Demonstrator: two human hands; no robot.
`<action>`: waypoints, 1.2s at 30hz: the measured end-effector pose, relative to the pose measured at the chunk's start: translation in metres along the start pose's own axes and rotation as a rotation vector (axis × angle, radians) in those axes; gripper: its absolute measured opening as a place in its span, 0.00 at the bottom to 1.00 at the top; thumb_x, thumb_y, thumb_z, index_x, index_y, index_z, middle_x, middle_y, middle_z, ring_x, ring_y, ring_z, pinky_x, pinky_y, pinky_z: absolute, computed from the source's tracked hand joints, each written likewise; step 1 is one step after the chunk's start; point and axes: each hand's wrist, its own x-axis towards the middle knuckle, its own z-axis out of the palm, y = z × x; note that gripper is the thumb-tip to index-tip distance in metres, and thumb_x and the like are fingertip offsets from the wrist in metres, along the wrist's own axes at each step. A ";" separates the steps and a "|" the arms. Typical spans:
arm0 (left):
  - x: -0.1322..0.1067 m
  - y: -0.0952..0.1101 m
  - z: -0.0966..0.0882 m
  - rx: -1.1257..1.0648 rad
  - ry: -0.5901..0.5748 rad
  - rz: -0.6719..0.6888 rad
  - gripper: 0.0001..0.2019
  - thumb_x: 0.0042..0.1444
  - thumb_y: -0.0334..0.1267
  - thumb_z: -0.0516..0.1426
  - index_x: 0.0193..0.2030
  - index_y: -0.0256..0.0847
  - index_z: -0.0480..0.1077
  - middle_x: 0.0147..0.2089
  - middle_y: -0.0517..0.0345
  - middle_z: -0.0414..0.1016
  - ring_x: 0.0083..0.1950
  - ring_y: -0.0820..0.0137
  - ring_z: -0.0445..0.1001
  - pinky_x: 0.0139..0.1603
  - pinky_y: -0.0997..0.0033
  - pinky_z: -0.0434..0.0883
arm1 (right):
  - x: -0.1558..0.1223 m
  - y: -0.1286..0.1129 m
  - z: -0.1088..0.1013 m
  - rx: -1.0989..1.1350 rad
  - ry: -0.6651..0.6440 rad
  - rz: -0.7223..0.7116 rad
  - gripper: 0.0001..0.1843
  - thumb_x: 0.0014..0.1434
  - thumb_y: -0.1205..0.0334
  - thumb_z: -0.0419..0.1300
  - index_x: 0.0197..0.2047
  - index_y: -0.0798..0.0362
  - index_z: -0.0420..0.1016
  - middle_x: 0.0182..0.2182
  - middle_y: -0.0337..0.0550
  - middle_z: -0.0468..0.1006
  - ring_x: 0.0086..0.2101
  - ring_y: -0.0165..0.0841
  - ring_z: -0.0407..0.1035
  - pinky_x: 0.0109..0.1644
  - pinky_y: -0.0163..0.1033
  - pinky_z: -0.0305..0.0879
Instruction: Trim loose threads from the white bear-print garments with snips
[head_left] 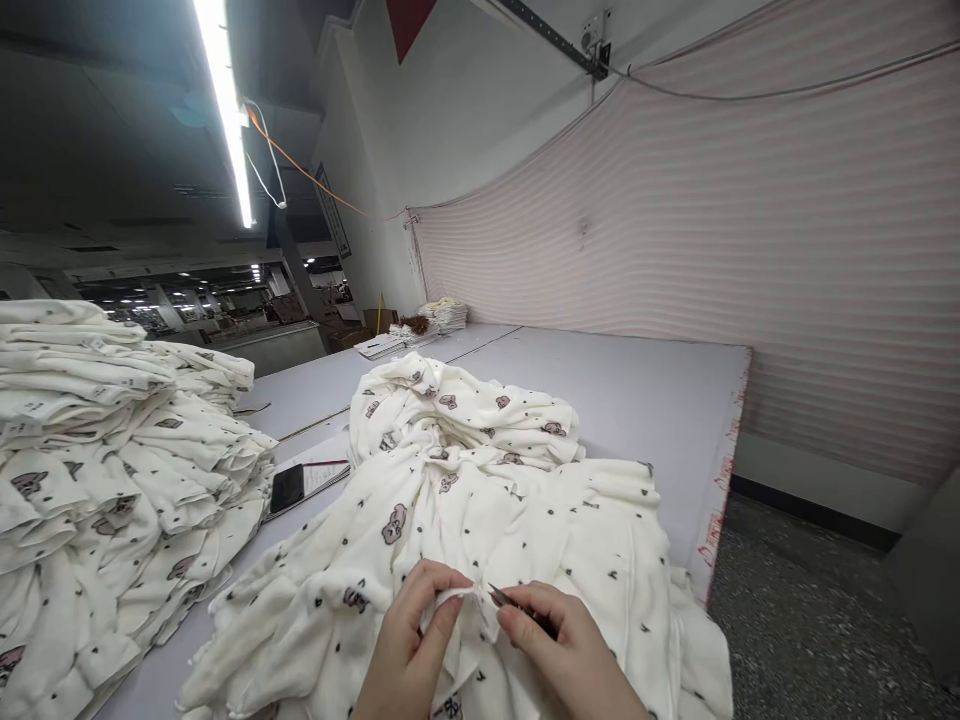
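Note:
A white fleece garment (pixel 517 520) with small animal prints lies spread and rumpled in front of me. My left hand (pixel 420 630) pinches an edge of this garment between thumb and forefinger. Close on its right, my right hand (pixel 555 635) is closed around small dark thread snips (pixel 517 603). Their pointed tip is directed toward the pinched edge, only a short distance from my left fingertips. Whether the blades touch the cloth or a thread is too small to tell. Most of the snips' body is hidden in my right palm.
Tall piles of similar white garments (pixel 112 480) stand on the left. Between them and my garment lie a dark phone (pixel 287 489) and papers with a pen (pixel 326 468). More folded cloth (pixel 444 314) sits at the table's far end. The pale table (pixel 637 400) ends on the right above a speckled floor.

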 end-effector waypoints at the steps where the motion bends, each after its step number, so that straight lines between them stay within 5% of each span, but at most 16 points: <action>1: 0.000 0.000 0.000 -0.008 0.013 0.003 0.10 0.60 0.43 0.53 0.36 0.44 0.73 0.37 0.54 0.74 0.42 0.62 0.73 0.43 0.69 0.70 | -0.001 0.000 0.001 0.019 -0.001 0.011 0.13 0.54 0.51 0.63 0.33 0.50 0.84 0.29 0.43 0.82 0.33 0.39 0.74 0.36 0.37 0.67; 14: -0.001 -0.005 -0.002 0.024 -0.092 0.071 0.08 0.60 0.39 0.53 0.36 0.43 0.73 0.40 0.52 0.75 0.45 0.61 0.73 0.47 0.66 0.69 | 0.005 -0.020 -0.002 -0.046 -0.132 0.075 0.16 0.59 0.55 0.58 0.26 0.52 0.81 0.23 0.40 0.78 0.29 0.35 0.71 0.34 0.35 0.63; 18: 0.020 -0.005 -0.034 -0.163 0.211 0.010 0.09 0.59 0.46 0.55 0.38 0.44 0.71 0.46 0.53 0.75 0.52 0.58 0.71 0.50 0.62 0.69 | 0.002 -0.007 -0.018 -0.090 0.088 0.009 0.17 0.60 0.50 0.57 0.29 0.52 0.77 0.29 0.41 0.77 0.33 0.37 0.71 0.36 0.36 0.63; 20: 0.040 -0.003 -0.055 -0.375 0.346 -0.021 0.11 0.59 0.50 0.54 0.38 0.46 0.65 0.29 0.64 0.71 0.35 0.66 0.75 0.36 0.69 0.71 | 0.001 0.002 -0.028 -0.195 0.276 0.002 0.15 0.58 0.47 0.57 0.32 0.50 0.74 0.31 0.41 0.76 0.32 0.37 0.69 0.36 0.37 0.62; 22: 0.059 0.002 -0.062 -0.409 0.316 0.001 0.13 0.60 0.53 0.51 0.39 0.46 0.63 0.22 0.70 0.61 0.23 0.75 0.67 0.26 0.79 0.65 | 0.005 0.009 -0.036 -0.269 0.376 0.080 0.15 0.58 0.47 0.57 0.31 0.49 0.69 0.29 0.39 0.74 0.30 0.36 0.67 0.34 0.38 0.61; 26: 0.073 0.016 -0.019 -0.189 -0.026 -0.038 0.13 0.48 0.49 0.62 0.35 0.44 0.73 0.27 0.63 0.72 0.28 0.69 0.71 0.27 0.74 0.67 | 0.018 0.013 -0.042 -0.085 0.279 0.117 0.12 0.61 0.51 0.54 0.34 0.49 0.70 0.33 0.39 0.78 0.37 0.36 0.70 0.42 0.37 0.63; 29: 0.070 0.020 0.023 0.000 -0.233 -0.040 0.08 0.39 0.39 0.67 0.29 0.46 0.77 0.33 0.60 0.78 0.39 0.58 0.74 0.38 0.67 0.69 | 0.023 0.006 -0.041 0.130 0.156 0.136 0.13 0.62 0.51 0.54 0.40 0.51 0.70 0.38 0.42 0.79 0.24 0.29 0.67 0.28 0.33 0.61; 32: 0.068 0.016 0.035 0.127 -0.246 -0.045 0.04 0.51 0.40 0.58 0.31 0.47 0.75 0.34 0.59 0.77 0.40 0.57 0.73 0.43 0.63 0.67 | 0.020 0.002 -0.044 0.217 0.199 0.172 0.15 0.60 0.48 0.55 0.41 0.51 0.69 0.37 0.42 0.80 0.14 0.21 0.51 0.17 0.30 0.49; 36: 0.068 0.007 0.038 0.207 -0.242 -0.077 0.12 0.55 0.44 0.55 0.45 0.48 0.72 0.39 0.58 0.77 0.41 0.56 0.74 0.42 0.61 0.69 | 0.018 0.011 -0.048 0.191 0.346 0.209 0.16 0.59 0.48 0.55 0.42 0.52 0.69 0.37 0.43 0.81 0.14 0.20 0.53 0.17 0.29 0.51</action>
